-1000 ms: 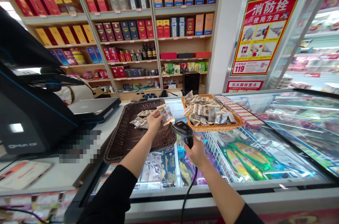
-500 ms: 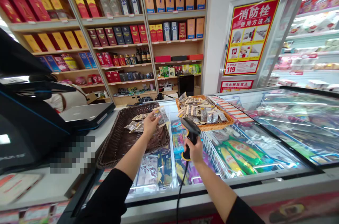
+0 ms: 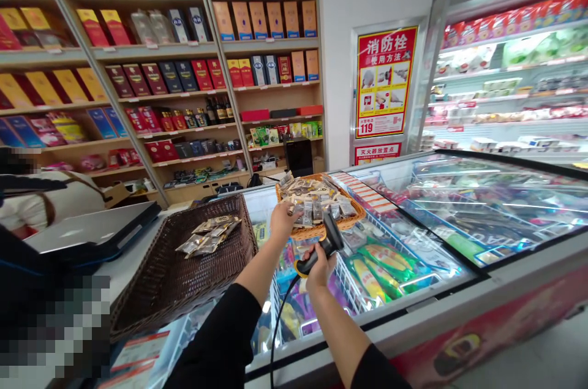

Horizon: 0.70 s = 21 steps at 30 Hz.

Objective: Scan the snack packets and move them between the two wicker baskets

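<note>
My left hand [image 3: 282,222] is raised over the near rim of the orange wicker basket [image 3: 316,231] and pinches a small snack packet [image 3: 298,210] from the heap inside. My right hand [image 3: 316,268] grips the handle of a black barcode scanner [image 3: 327,243], its head pointing up at the packet just below the basket. A dark brown wicker basket [image 3: 177,282] to the left holds several of the same packets [image 3: 209,234]. Both baskets rest on the glass lid of a chest freezer [image 3: 441,217].
Shelves of boxed goods [image 3: 184,76] line the back wall. A red fire-hydrant poster [image 3: 384,81] hangs right of them, beside an open chiller [image 3: 509,76]. A closed laptop [image 3: 92,233] lies on the counter at left, with a seated person's shoulder [image 3: 41,205] behind it.
My left hand left the brown basket and moved right to the orange basket, where it pinches a packet. The scanner rose towards that packet. The view swung right.
</note>
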### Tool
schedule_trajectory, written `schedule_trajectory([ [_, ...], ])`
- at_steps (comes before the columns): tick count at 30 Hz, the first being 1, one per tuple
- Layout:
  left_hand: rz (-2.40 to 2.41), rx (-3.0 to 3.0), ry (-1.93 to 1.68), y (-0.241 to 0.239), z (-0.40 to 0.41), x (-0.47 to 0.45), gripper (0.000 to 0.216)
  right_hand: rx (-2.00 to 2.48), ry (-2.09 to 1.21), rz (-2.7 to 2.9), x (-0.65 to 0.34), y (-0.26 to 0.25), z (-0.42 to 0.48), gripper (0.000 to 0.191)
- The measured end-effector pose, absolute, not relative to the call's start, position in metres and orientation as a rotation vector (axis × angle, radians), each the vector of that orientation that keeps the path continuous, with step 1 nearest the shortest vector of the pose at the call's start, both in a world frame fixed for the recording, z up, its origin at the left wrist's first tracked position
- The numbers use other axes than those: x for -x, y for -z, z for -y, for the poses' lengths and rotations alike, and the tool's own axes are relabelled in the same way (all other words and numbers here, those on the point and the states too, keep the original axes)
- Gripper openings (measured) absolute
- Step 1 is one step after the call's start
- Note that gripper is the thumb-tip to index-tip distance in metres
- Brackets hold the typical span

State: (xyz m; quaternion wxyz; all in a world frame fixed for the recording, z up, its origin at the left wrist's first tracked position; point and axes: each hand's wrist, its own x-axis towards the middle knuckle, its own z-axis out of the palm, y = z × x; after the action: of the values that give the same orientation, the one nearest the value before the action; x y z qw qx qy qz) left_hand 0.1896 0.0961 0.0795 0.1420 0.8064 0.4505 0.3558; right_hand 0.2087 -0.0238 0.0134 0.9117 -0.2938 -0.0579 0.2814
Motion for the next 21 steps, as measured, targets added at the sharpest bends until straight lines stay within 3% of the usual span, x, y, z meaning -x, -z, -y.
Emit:
schedule_trajectory([
  [3,-1.322,-2.42,-1.048,-0.085,-0.093,-0.183,0.038,0.625,-0.578,0.146,-0.206,-0.017,0.025,0.026],
  [10,-1.434,-2.585,-0.792,-0.113,-0.131,-0.094,0.026,0.631,-0.723,0.465,-0.188,-0.02,0.032,0.026],
  [13,-1.641,-2.636,-0.57,-0.102,-0.148,-0.03,0.034,0.66,-0.867,0.646,-0.174,-0.014,0.029,0.027],
  [17,-1.972,-2.526,-0.256,-0.072,-0.151,0.033,0.064,0.658,-0.999,0.769,-0.162,-0.004,0.02,0.028],
  [21,-1.983,-2.477,-0.118,-0.063,-0.145,0.038,0.049,0.704,-1.034,0.744,-0.163,0.002,0.018,0.028],
])
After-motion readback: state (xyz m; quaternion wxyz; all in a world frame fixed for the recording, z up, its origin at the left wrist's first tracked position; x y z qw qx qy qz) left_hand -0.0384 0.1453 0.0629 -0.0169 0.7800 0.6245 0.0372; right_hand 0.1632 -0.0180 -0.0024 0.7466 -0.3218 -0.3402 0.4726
